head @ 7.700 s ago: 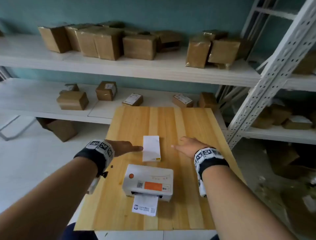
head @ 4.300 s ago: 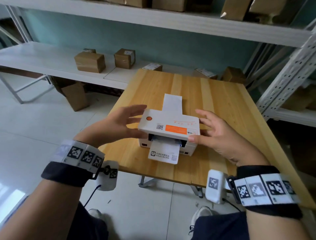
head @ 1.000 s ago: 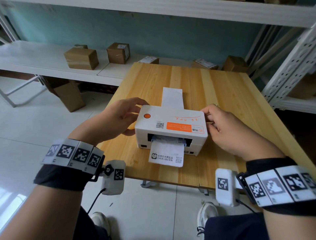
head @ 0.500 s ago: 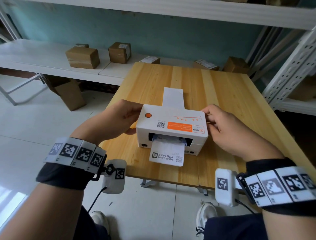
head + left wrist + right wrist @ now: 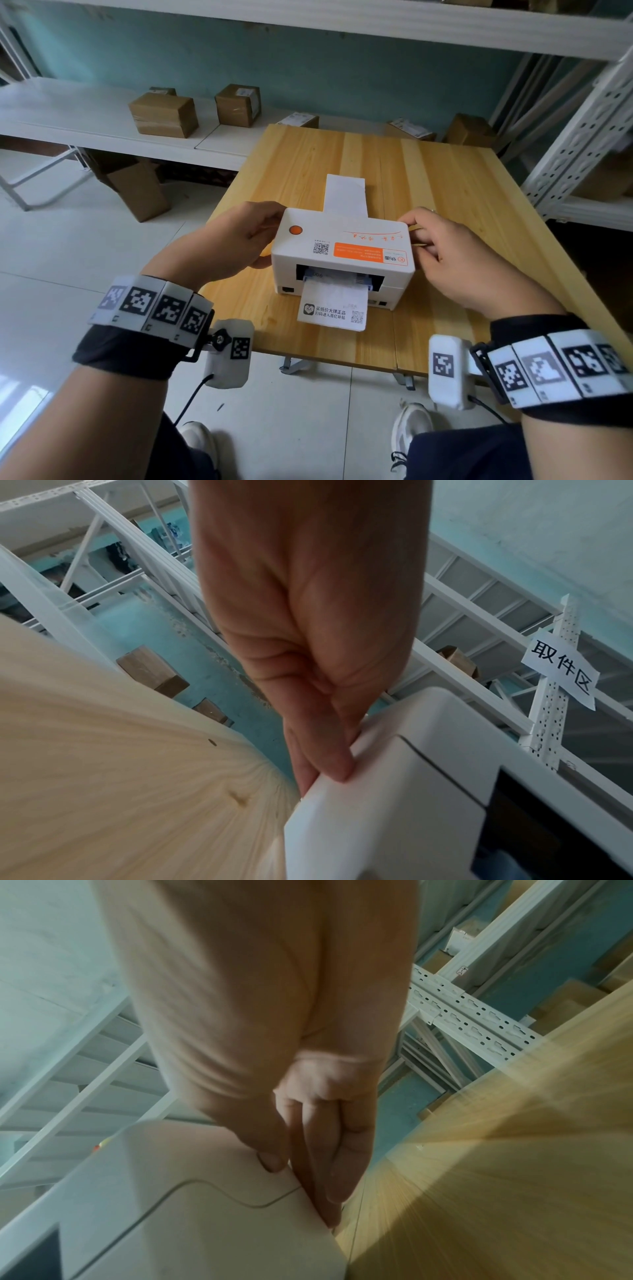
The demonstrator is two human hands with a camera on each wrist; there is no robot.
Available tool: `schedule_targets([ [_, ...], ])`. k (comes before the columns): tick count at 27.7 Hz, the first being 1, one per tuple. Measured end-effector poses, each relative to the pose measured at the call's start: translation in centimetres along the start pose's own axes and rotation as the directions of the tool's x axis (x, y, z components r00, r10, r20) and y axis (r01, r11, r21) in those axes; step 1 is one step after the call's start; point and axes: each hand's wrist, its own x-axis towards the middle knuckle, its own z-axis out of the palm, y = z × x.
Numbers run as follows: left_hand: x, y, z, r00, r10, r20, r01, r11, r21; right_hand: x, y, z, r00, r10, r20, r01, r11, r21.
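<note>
A white label printer (image 5: 342,253) with an orange button and an orange sticker stands near the front edge of a wooden table (image 5: 445,178). A printed label (image 5: 334,310) hangs out of its front slot, and a white paper stack (image 5: 346,195) lies right behind it. My left hand (image 5: 262,236) grips the printer's left side. In the left wrist view the left hand (image 5: 325,761) pinches the edge of the printer (image 5: 394,791). My right hand (image 5: 419,236) grips the right side. In the right wrist view the right hand (image 5: 301,1172) has its thumb on top of the printer (image 5: 171,1191).
Cardboard boxes (image 5: 163,114) stand on a low white shelf behind the table, and another box (image 5: 140,192) sits on the floor at left. A white perforated metal rack (image 5: 579,144) rises at the right. A paper sign (image 5: 561,666) hangs on a rack post.
Seconds ago my hands lay flat by the paper stack, then came to the printer's sides with fingers spread. Over the last second they closed onto its sides and have barely moved.
</note>
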Motion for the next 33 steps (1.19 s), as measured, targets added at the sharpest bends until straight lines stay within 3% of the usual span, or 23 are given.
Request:
schedule_targets([
  [11,-0.1,0.2,-0.04,1.0,0.003,-0.02,-0.001,0.995,0.099,0.05,-0.2,-0.04,1.0,-0.003,-0.008,0.002,0.999,-0.04],
  [21,-0.58,0.29,0.07,0.999,0.014,-0.033,-0.014,1.0,-0.002,0.08,0.2,0.23,1.0,-0.009,-0.02,0.009,1.0,-0.007],
  [27,-0.61,0.15,-0.05,0.999,-0.039,0.019,0.039,0.999,-0.004,0.16,0.22,0.09,0.999,-0.016,-0.03,0.016,1.0,0.007],
  [33,-0.68,0.11,-0.02,0.999,0.027,-0.02,-0.025,0.995,0.095,0.04,0.11,-0.03,0.999,-0.018,-0.033,0.019,1.0,0.018],
])
